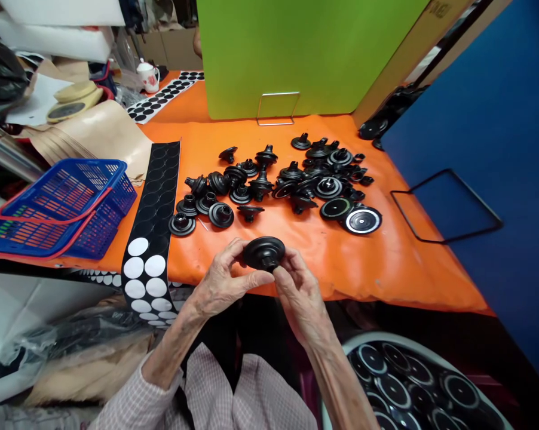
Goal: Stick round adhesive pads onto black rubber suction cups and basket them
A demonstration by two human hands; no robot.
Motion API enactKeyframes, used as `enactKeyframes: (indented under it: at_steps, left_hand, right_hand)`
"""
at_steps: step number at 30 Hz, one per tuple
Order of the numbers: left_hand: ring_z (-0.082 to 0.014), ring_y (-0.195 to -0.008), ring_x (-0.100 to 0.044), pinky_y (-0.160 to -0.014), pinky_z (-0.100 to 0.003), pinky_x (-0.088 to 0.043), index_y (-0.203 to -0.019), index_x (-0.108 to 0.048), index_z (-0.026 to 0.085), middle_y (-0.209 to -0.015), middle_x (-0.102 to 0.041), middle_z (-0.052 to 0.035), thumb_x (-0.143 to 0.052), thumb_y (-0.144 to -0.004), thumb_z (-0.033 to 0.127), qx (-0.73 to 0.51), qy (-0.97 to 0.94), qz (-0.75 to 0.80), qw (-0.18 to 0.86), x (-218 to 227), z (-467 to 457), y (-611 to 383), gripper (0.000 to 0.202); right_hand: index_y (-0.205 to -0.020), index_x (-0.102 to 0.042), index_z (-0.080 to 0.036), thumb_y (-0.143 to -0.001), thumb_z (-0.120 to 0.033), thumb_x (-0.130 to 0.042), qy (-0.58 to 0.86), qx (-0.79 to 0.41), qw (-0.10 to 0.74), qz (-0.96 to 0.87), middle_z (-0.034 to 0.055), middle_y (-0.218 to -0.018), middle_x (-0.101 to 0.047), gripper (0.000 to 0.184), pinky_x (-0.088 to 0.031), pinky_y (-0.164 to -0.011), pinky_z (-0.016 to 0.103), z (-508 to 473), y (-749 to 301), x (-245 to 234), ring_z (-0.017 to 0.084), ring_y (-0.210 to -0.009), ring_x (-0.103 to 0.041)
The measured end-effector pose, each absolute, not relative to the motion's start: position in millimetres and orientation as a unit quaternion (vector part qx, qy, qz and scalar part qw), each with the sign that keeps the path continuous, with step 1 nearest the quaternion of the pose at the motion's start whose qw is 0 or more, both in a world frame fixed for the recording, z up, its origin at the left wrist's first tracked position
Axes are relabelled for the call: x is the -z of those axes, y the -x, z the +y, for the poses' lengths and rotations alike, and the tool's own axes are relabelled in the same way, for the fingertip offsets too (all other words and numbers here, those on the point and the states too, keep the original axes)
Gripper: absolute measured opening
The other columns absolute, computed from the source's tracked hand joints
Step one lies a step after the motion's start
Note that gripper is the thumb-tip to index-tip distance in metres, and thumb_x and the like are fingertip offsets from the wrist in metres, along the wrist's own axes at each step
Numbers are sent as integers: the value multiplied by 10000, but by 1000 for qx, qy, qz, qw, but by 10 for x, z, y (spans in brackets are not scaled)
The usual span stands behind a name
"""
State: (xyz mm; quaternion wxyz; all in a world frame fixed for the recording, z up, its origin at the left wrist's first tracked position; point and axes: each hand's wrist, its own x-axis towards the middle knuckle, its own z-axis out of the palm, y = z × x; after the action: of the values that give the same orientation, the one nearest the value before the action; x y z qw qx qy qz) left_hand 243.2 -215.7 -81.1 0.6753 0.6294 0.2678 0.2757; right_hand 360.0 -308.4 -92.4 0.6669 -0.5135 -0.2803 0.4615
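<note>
Over the front edge of the orange bench (pixel 413 266) is one black disc (pixel 264 246), gripped by the fingers of left hand (pixel 224 280) and right hand (pixel 302 294), liable to drop if either pinch loosens.

Single view, head-worn; set above and behind the near edge of the orange tabletop (pixel 424 272); faces forward and down across it; close range, left hand (pixel 227 278) and right hand (pixel 300 286) mid-frame; field includes the near right corner.
</note>
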Motion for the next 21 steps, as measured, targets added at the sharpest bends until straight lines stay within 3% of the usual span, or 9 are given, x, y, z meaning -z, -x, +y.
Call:
enactKeyframes:
  at_steps: [3,7,11,14,17,19,21]
  left_hand:
    - [-192,-976,-562,-915,-293,-429,-988,-668,181,-969,-618,-48,-734,-758,311,-291,-657,270,641,822,-2176,-2420,272]
    - [-218,-1014,-591,-928,-320,-452,-1019,-658,177,-1044,-648,-76,-709,-772,342,-259,-627,298,671,881,-2186,-2425,302]
    - [-220,-976,-633,-845,-336,-507,-1115,-569,198,-1087,-662,-82,-701,-755,406,-219,-629,362,652,928,-2016,-2392,436]
    - [-225,-872,-637,-813,-376,-511,-1118,-537,201,-998,-657,-69,-657,-757,492,-241,-729,450,455,954,-1769,-2350,479]
    - [-282,-905,-602,-859,-464,-475,-1150,-567,184,-1043,-610,-120,-576,-798,543,-252,-814,477,214,939,-1563,-2326,504]
    - [-325,-954,-567,-866,-492,-452,-1153,-593,160,-1058,-586,-159,-520,-840,529,-265,-831,480,94,883,-1505,-2358,489]
    - [-335,-973,-539,-865,-485,-438,-1123,-619,157,-1027,-600,-158,-473,-883,442,-263,-848,459,30,806,-1503,-2462,400]
  right_hand:
    - [-1052,-575,-270,-831,-432,-650,540,-434,656,-299,22,-1102,-660,284,-470,-971,330,-3091,-3597,935,192,-1086,-607]
    - [-1011,-572,-267,-830,-476,-624,588,-424,626,-286,27,-1056,-677,281,-499,-936,349,-3061,-3536,1007,212,-1046,-628]
    - [-1194,-524,-281,-809,-521,-620,632,-383,601,-304,65,-1171,-652,463,-539,-879,364,-3040,-3631,1040,234,-1052,-638]
    - [-1103,-605,-240,-822,-522,-592,704,-284,564,-325,75,-1079,-679,398,-537,-844,384,-3051,-4043,989,236,-957,-654]
    - [-978,-629,-205,-845,-474,-542,756,-162,549,-316,77,-993,-682,312,-491,-890,401,-3065,-4757,915,233,-951,-628]
    - [-1003,-621,-191,-893,-396,-408,829,-26,441,-342,90,-977,-681,315,-505,-834,379,-3053,-5285,897,213,-902,-636]
    - [-977,-644,-179,-843,-292,-427,852,-10,397,-342,118,-1008,-672,279,-481,-857,407,-3014,-5742,924,229,-922,-626]
